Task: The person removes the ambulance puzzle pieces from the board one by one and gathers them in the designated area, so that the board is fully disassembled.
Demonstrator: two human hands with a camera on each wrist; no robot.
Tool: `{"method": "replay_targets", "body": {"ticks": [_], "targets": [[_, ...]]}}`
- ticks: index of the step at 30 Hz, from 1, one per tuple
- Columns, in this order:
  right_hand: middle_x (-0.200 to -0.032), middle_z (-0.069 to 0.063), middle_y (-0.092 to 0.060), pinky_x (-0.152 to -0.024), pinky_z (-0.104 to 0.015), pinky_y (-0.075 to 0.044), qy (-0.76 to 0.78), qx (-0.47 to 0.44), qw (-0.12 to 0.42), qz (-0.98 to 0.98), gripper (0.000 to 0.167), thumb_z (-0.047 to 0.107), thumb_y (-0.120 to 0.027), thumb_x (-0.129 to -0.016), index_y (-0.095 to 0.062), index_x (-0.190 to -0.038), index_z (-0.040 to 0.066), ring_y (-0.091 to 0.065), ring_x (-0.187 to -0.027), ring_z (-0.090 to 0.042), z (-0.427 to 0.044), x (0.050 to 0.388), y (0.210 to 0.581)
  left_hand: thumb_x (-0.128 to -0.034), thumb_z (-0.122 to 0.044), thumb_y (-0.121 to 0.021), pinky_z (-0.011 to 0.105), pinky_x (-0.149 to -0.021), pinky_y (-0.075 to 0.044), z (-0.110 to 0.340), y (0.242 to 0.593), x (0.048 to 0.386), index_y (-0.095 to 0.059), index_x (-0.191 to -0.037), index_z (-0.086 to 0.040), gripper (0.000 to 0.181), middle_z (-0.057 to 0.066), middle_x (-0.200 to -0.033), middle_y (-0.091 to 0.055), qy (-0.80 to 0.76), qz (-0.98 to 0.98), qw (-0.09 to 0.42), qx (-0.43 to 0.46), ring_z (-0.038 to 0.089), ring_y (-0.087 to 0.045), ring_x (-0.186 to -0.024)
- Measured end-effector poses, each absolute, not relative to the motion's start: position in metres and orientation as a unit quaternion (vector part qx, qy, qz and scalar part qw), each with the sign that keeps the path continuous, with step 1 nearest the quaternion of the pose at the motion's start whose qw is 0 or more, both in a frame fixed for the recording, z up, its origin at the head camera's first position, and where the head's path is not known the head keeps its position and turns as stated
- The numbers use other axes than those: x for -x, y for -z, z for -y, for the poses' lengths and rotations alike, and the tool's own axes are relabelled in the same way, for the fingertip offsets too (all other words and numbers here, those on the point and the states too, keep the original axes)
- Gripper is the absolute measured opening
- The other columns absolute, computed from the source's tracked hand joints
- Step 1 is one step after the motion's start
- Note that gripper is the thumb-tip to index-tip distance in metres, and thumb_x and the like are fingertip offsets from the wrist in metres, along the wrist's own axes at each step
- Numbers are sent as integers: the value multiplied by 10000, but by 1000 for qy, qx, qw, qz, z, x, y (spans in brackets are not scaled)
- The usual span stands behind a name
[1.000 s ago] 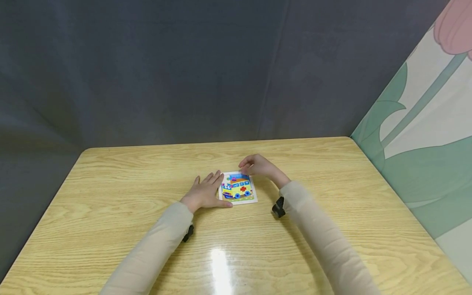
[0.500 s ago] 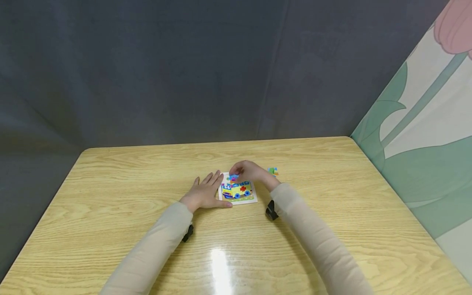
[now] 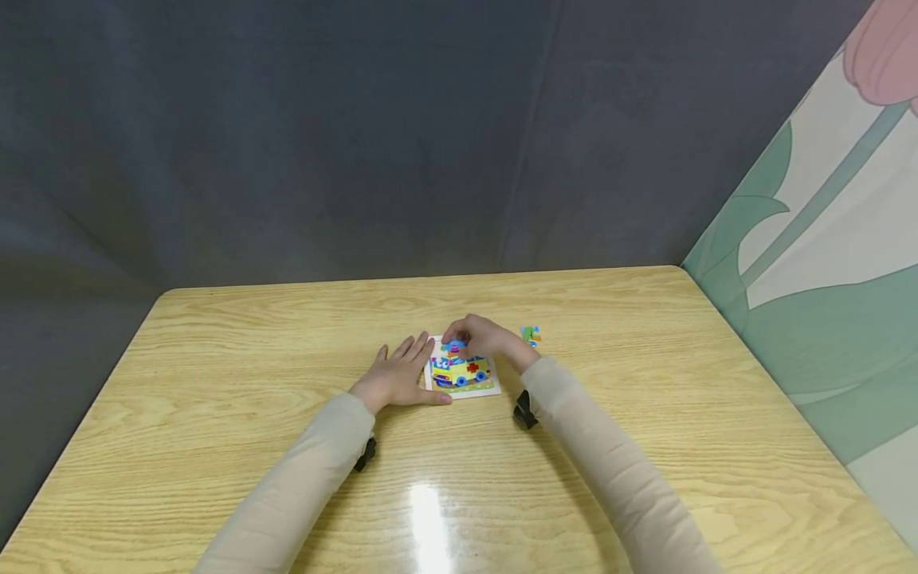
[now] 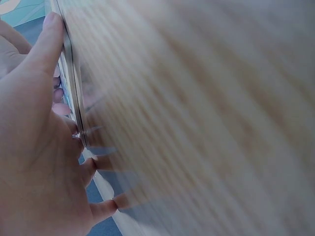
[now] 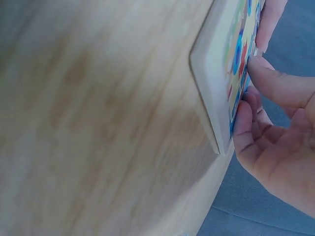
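A small jigsaw puzzle (image 3: 489, 392) in a white frame lies on the table, showing a yellow ambulance with a red cross. My left hand (image 3: 402, 375) is spread along its left side, with straight fingertips at the frame's left edge and the thumb at its lower edge. My right hand (image 3: 484, 335) is over the puzzle's top part, with thumb and fingers bent around a blue and pink puzzle piece (image 3: 453, 346). In the right wrist view, those fingertips touch the face of the puzzle board (image 5: 209, 81). The hand covers the puzzle's upper right corner.
Just right of the right wrist lies a loose green and blue puzzle piece (image 3: 531, 333). The wooden table (image 3: 251, 335) ends at a dark curtain (image 3: 344, 143) behind, and a flower-patterned panel (image 3: 825, 319) stands along the right.
My right hand has shifted left and slightly down from the puzzle's upper right corner to its top middle. The loose piece, hidden at first, has come into view. The left hand stays put.
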State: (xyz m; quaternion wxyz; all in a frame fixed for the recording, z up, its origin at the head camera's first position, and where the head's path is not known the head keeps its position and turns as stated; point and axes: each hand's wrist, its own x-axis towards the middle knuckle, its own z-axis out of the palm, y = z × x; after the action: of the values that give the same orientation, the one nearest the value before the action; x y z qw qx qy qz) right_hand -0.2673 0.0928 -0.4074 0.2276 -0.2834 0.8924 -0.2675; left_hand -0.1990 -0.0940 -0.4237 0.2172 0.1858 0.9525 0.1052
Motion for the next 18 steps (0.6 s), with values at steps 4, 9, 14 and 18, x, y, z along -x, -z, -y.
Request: {"method": "replay_targets", "body": {"ticks": [4,9,14,18], "targets": [[-952,-119,-607,-725,-195,-421,253,294,227,-893,279,-75,-610,-858,-652,-1123,4,-488,-801,-150,-93,268,408,-835,-724,-490,607,-1188,-53,94,424,199,-20,-1555,-175,1020,10,-1629,69,-103,-953,216,-187,284,-39,-1511],[-959,-122,-582,-727,-196,-409,241,298,226,-895,287,-94,-602,-847,-652,-1105,20,-480,-816,-158,-92,270,409,-838,-719,-493,606,-1188,-61,94,423,198,-19,-1555,-173,1018,16,-1629,65,-100,-953,216,-187,282,-36,-1512],[-1073,-155,-577,-830,-273,-428,231,289,210,-905,291,-107,-629,-817,-662,-1060,49,-486,-911,-189,-89,269,410,-836,-720,-496,602,-1190,-59,94,423,199,-21,-1555,-168,1024,20,-1630,59,-102,-953,217,-188,283,-37,-1512],[-1135,-163,-564,-933,-367,-440,225,278,203,-912,290,-86,-651,-823,-653,-1072,61,-501,-990,-229,-87,268,410,-837,-720,-493,601,-1191,-52,94,423,199,-13,-1555,-169,1025,18,-1629,67,-103,-952,218,-186,283,-32,-1512]]}}
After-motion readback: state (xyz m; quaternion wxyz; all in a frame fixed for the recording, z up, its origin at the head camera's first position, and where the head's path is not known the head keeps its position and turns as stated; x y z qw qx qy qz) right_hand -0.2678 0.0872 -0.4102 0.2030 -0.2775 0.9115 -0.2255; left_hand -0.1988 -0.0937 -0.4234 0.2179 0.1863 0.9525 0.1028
